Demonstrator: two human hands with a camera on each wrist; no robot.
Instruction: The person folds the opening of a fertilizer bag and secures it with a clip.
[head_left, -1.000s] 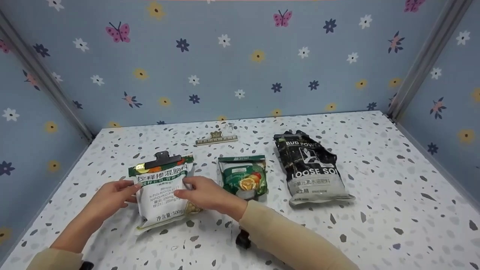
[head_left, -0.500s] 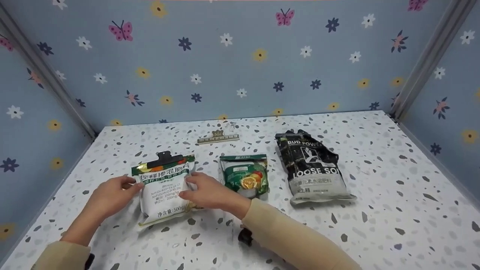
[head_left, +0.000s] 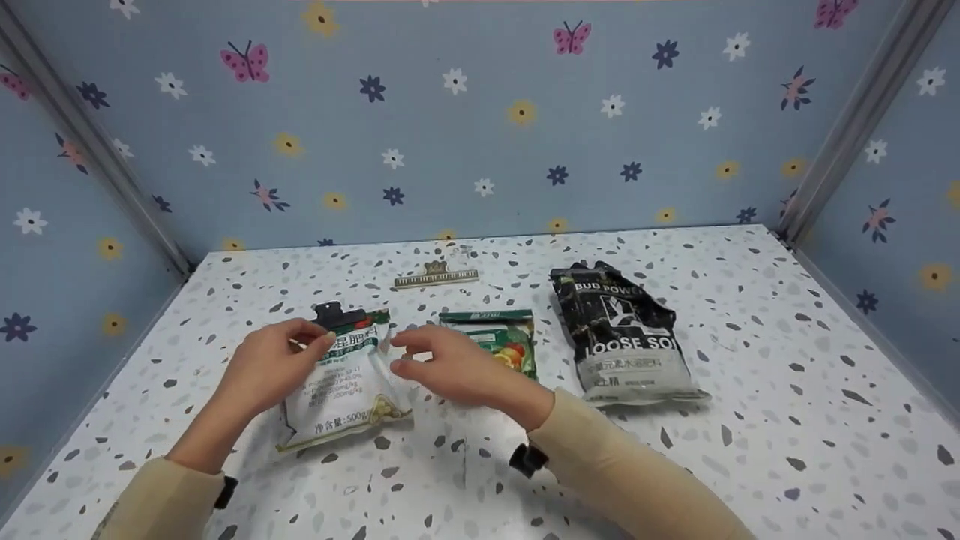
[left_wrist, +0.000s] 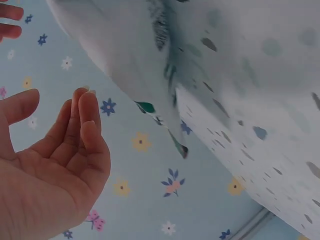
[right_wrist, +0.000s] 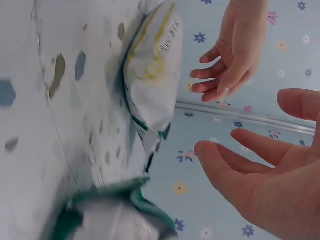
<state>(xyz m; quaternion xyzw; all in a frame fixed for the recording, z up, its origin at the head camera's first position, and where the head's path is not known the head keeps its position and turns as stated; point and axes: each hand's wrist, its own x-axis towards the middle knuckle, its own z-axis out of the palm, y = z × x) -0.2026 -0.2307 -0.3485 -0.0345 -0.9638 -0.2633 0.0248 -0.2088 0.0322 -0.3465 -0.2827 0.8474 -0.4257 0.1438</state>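
Observation:
A white fertilizer bag lies on the table at the left, a black binder clip across its green top edge. My left hand is raised over the bag's left side, hiding part of its print. In the left wrist view the fingers are loosely bent, apart from the bag, with nothing between them. To the bag's right hovers my right hand, its thumb and fingers spread and holding nothing. Behind that hand is a green pouch with fruit printed on it, partly covered.
A black and grey bag marked "LOOSE SOI" lies on the right. A gold clip rests near the back of the speckled table. Patterned walls stand behind and at both sides.
Both hands have come off the white bag's sides. The left has risen to the right over the bag; the right has drawn away to the right. The bag stays lying.

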